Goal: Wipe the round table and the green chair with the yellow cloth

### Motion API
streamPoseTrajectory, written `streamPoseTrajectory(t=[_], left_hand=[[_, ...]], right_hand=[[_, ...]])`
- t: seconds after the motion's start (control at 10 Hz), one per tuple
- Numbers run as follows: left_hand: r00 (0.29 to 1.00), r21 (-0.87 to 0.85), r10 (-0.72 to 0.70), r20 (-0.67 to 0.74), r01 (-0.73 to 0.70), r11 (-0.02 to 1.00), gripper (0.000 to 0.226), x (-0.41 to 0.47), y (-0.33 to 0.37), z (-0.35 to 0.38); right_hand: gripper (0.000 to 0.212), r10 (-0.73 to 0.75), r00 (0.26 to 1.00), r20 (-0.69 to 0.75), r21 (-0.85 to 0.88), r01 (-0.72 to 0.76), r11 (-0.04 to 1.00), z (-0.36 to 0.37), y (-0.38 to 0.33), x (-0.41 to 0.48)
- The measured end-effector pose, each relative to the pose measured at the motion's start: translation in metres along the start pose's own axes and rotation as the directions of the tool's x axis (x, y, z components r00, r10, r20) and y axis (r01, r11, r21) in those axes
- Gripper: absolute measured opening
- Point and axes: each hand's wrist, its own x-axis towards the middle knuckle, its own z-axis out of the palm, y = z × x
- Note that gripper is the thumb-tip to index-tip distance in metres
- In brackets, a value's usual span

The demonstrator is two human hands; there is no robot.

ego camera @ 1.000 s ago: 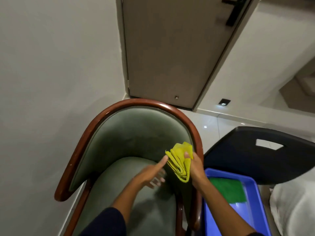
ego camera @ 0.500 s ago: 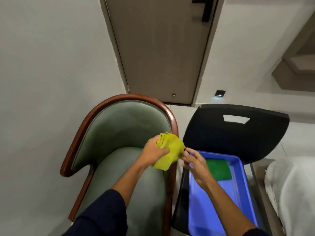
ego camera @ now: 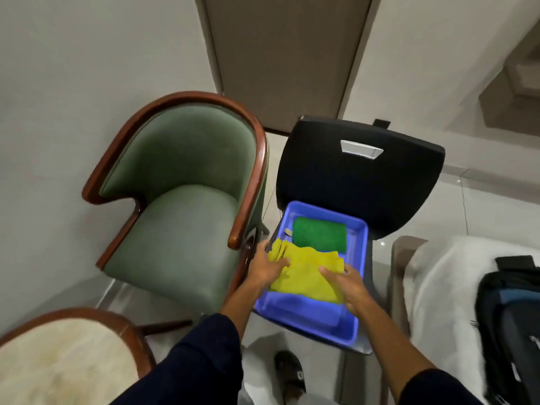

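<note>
since half a second ago the yellow cloth (ego camera: 306, 273) has left the green chair (ego camera: 187, 206) and come down into the blue tray (ego camera: 306, 323), and both hands have followed it there; the view has also tipped down, so the round table (ego camera: 64, 358) now shows at the lower left.

the cloth lies partly spread on the tray floor, just in front of a folded green cloth (ego camera: 320, 233), their edges about touching. the left hand (ego camera: 267, 268) rests on the cloth's left side, its fingers (ego camera: 282, 263) loosely spread and pressing flat, not clamped. the right hand (ego camera: 349, 285) lies on the right side, its fingers (ego camera: 327, 271) slightly curled over the fabric; whether they pinch a fold cannot be told.

this looks like laying the cloth away, which suggests the wiping is done or nearly so. to do it well, smooth the cloth flat with both palms, keep its edges inside the tray rim, and avoid dragging the green cloth out of place. the tray sits on a black chair (ego camera: 359, 176), so press lightly so that it does not tip off the seat.

no brand, label or readable writing shows on any of these things.
</note>
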Motion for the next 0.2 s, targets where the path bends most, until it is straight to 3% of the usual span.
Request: streamPoseTrajectory(t=[0.1,0.2], left_hand=[[0.972,0.249,0.183,-0.146,-0.143,0.958,0.091,-0.01,-0.015,-0.024],[0.874,0.453,0.305,-0.379,-0.112,0.884,0.084,-0.034,-0.023,-0.064]], right_hand=[[0.056,-0.012,0.991,-0.133,-0.456,-0.051,0.889,-0.019,0.023,-0.001],[0.019,-0.153,0.982,-0.107,-0.505,0.079,0.86,-0.013,0.003,-0.023]])
